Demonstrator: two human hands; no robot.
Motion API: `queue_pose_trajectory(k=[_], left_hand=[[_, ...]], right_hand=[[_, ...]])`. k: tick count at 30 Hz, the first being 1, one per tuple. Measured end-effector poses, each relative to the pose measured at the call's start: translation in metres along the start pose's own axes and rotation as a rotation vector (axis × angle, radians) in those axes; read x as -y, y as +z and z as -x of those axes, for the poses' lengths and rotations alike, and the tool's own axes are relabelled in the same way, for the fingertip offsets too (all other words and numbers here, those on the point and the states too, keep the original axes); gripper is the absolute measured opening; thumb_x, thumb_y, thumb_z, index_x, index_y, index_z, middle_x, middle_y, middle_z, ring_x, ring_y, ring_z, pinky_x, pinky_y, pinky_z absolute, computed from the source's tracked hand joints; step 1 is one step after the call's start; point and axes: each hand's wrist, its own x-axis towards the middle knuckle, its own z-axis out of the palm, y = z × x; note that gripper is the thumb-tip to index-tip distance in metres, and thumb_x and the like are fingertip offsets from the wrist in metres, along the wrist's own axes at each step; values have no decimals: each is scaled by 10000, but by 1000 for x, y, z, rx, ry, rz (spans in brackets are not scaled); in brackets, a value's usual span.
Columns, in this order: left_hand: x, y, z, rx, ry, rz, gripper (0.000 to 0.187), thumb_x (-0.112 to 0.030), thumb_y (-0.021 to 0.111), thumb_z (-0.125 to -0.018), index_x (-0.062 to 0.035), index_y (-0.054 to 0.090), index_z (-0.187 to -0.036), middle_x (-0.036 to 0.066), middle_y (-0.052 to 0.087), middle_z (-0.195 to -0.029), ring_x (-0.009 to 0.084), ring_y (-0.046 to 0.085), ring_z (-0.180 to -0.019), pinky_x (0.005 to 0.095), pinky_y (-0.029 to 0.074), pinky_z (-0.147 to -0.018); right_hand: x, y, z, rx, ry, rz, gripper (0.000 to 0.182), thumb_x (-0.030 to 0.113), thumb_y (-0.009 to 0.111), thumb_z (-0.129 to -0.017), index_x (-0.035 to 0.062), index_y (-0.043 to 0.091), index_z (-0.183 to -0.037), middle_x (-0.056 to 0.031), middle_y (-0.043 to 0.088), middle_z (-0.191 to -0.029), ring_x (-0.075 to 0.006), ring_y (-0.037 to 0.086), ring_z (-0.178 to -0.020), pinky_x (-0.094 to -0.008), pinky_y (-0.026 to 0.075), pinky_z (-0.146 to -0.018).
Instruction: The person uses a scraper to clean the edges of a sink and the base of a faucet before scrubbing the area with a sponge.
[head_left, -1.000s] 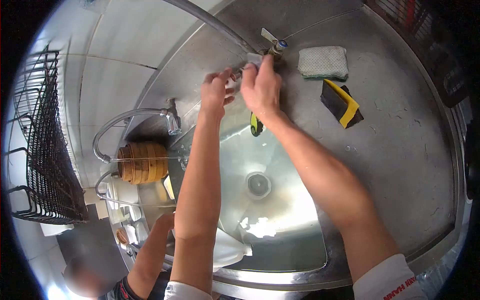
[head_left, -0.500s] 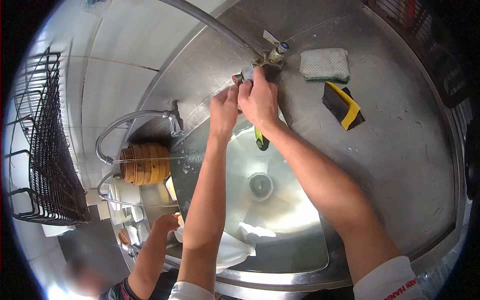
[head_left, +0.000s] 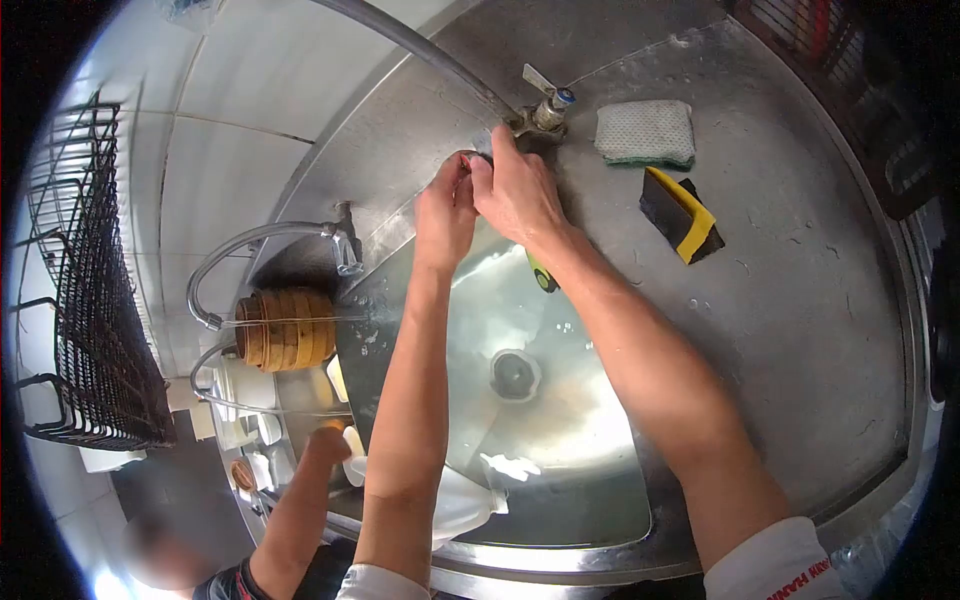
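Note:
My left hand (head_left: 445, 215) is closed at the sink's back edge, its fingertips bunched around a small dark and red part that I cannot make out. Right up against it, my right hand (head_left: 518, 195) is curled with the index finger pointing toward the tap base. From under its wrist pokes the bright green handle (head_left: 542, 272) of a tool whose other end is hidden by the hand. Just beyond the fingers stands the tap valve (head_left: 550, 110) with a blue cap and a metal lever. Below my forearms lies the water-filled sink (head_left: 590, 470) with a round drain (head_left: 515, 375).
On the steel counter lie a white-and-green sponge (head_left: 645, 132) and a black-and-yellow pad (head_left: 683, 215). Water runs from a curved faucet (head_left: 225, 262) past stacked bamboo steamers (head_left: 285, 328). A white jug (head_left: 465, 508) sits at the sink's near side. Another person's arm (head_left: 300, 500) reaches in at lower left.
My right hand has turned slightly and the green handle beneath it has swung right. My left fingers have come over the red-capped part. The other person's hand has moved a little left.

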Motion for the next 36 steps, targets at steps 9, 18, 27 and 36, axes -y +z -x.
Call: queue_pose_trajectory(k=[9, 18, 27, 36], left_hand=[[3, 9, 6, -233, 188, -300, 263, -173, 553, -943, -69, 620, -1174, 215, 678, -965, 404, 659, -862, 434, 514, -742], [2, 18, 8, -195, 62, -297, 192, -174, 550, -933, 15, 585, -937, 244, 638, -877, 441, 607, -803, 476, 474, -689], [22, -2, -13, -295, 355, -446, 289, -116, 644, -876, -7, 632, -1143, 202, 688, -920, 384, 666, -841, 429, 533, -741], [26, -5, -16, -237, 181, -226, 302, -89, 659, -874, 14, 651, -1157, 197, 705, -997, 325, 701, -893, 384, 545, -773]], right_hand=[[2, 1, 2, -13, -36, 3, 389, 232, 599, -907, -69, 419, -1075, -309, 611, -693, -511, 615, -741, -570, 479, -648], [1, 9, -1, -19, -34, -62, 341, 203, 595, -914, -49, 410, -1049, -314, 607, -710, -518, 598, -759, -575, 458, -643], [2, 18, 4, -119, 10, -12, 419, 210, 626, -872, -77, 400, -1078, -291, 611, -669, -477, 639, -692, -537, 498, -624], [-3, 28, 4, -181, 20, -44, 415, 214, 659, -856, -36, 388, -1046, -250, 617, -640, -471, 633, -660, -532, 485, -618]])
